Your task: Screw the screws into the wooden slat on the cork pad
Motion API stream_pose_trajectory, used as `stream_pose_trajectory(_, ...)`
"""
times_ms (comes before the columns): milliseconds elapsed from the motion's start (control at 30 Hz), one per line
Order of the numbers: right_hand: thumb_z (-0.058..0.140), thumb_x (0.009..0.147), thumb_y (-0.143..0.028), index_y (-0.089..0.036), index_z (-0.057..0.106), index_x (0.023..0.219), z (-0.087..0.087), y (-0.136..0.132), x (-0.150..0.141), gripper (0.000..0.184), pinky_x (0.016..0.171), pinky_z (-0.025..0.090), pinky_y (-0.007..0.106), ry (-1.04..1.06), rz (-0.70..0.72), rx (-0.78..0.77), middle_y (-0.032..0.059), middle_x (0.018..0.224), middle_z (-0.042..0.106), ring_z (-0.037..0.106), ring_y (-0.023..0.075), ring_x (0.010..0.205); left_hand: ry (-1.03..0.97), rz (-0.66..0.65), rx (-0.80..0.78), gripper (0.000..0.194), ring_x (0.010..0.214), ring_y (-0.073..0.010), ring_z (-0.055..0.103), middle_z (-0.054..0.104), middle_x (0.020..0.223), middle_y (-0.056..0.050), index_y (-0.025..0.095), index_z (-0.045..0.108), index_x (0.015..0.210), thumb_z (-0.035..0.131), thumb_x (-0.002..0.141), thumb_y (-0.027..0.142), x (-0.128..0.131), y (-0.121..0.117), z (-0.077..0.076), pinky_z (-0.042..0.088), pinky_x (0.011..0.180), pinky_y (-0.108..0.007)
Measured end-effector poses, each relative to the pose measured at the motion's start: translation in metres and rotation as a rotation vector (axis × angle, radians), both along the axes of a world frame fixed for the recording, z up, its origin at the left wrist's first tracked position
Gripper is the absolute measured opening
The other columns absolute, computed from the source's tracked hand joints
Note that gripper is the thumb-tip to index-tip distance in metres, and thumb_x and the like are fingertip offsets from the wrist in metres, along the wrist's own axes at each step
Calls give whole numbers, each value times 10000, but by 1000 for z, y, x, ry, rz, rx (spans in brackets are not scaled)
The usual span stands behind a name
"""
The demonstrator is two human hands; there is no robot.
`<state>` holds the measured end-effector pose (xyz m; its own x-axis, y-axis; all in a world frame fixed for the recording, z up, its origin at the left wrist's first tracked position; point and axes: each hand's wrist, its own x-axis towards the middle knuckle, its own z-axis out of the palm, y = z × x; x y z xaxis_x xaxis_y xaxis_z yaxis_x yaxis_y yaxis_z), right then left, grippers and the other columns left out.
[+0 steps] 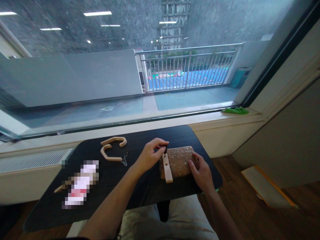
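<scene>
A speckled brown cork-like block (180,160) lies on the small black table (140,190), with a pale wooden strip (167,169) laid across its left end. My left hand (150,155) pinches a small dark part at the strip's far end, fingers closed on it; what the part is I cannot make out. My right hand (202,171) rests on the block's right end, fingers curled against it and holding it down.
Two curved wooden pieces (113,148) and a few small dark screws (124,160) lie left of my hands. A blurred-out packet (80,183) sits at the table's left. Behind is a window sill with a green object (236,110). My lap is below the table.
</scene>
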<state>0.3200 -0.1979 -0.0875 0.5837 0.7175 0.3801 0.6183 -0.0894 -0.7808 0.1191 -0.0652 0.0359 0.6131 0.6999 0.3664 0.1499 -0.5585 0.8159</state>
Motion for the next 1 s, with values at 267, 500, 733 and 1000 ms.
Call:
stream_pose_trajectory(267,533,861,-480,-181,624,1188,1,0,0,452,1001,477,499,3,7,-2,146,1198,695,639,305,1132,65,-12,28,259,811,-173,693,758,911,-59,167,733,1031,598,812,198,-2,0,-1,557,762,-294)
stream_pose_trajectory(500,538,861,-479,-183,628,1189,0,0,1,451,996,478,497,4,0,-9,143,1193,696,641,302,1124,98,27,96,156,776,-151,678,719,851,-27,174,667,955,585,823,186,-2,4,-4,549,757,-282)
stream_pose_trajectory(733,531,864,-486,-176,625,1186,0,0,1,456,1006,473,498,4,1,-11,148,1202,693,635,305,1139,207,57,344,193,806,-169,672,715,878,-24,207,665,968,619,792,142,-3,4,5,538,798,-308)
stream_pose_trajectory(1000,523,861,-493,-167,618,1187,2,0,1,470,1014,468,505,6,-1,-20,159,1205,690,630,311,1154,214,54,349,150,798,-171,664,694,888,-36,185,663,968,701,842,257,-2,5,5,536,749,-302)
